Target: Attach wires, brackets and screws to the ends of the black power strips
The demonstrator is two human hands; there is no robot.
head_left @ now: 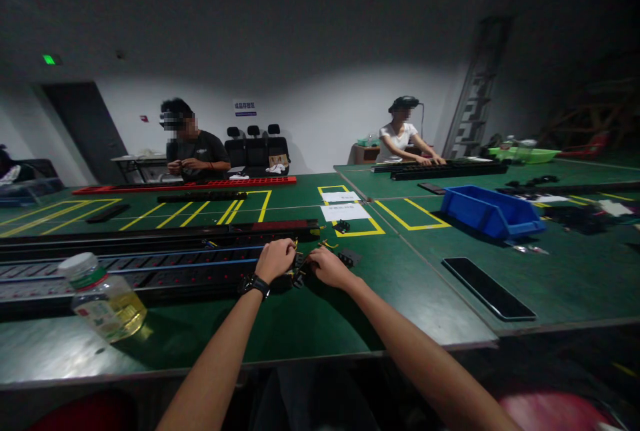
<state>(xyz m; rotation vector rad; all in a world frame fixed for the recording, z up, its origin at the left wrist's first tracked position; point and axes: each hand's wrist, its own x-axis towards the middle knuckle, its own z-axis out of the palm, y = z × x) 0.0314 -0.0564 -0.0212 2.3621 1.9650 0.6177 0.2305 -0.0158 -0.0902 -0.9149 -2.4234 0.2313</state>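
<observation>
My left hand (275,259), with a black watch on the wrist, is curled in a fist at the right end of a long black power strip (150,268) that lies open with blue and yellow wires inside. My right hand (327,266) is closed in a pinch just beside it. Both sets of fingers meet on a small black part with yellow wires (298,271) at the strip's end. A loose small black piece (350,257) lies just right of my right hand.
A plastic bottle of yellow liquid (105,301) lies at the near left. A blue bin (490,211), a flat black panel (487,288) and paper sheets (344,208) sit on the green table (425,298). Two people work at the far tables.
</observation>
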